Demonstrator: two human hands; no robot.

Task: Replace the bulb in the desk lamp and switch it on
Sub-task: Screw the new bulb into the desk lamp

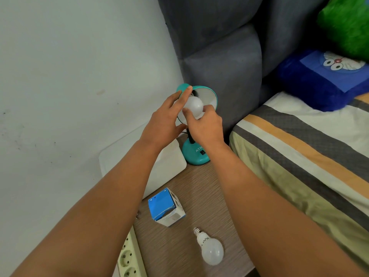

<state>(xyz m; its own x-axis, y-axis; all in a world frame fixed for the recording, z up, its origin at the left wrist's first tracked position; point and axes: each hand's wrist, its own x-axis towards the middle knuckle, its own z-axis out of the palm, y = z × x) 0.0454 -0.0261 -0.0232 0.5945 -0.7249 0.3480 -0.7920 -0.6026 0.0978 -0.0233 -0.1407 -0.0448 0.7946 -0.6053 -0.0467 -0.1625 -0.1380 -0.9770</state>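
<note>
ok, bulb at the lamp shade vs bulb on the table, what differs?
The bulb at the shade is pinched by the right hand, base hidden in the teal shade; the bulb on the table lies loose on its side, screw base exposed. The table one bears handwriting on its neck; none shows on the other. Both are white frosted globes.

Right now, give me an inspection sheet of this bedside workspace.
Surface: wood-grain table.
Job's things: teal lamp upright; held bulb at its shade; loose bulb lying near the front.
Clutter: blue box; white container under the left forearm.
Grippers: left hand touches the shade rim, fingers straight; right hand grips held bulb.
Cables: power strip off the table's left edge, visible sockets unused.
Surroundings: striped bed right, grey headboard, wall left.
</note>
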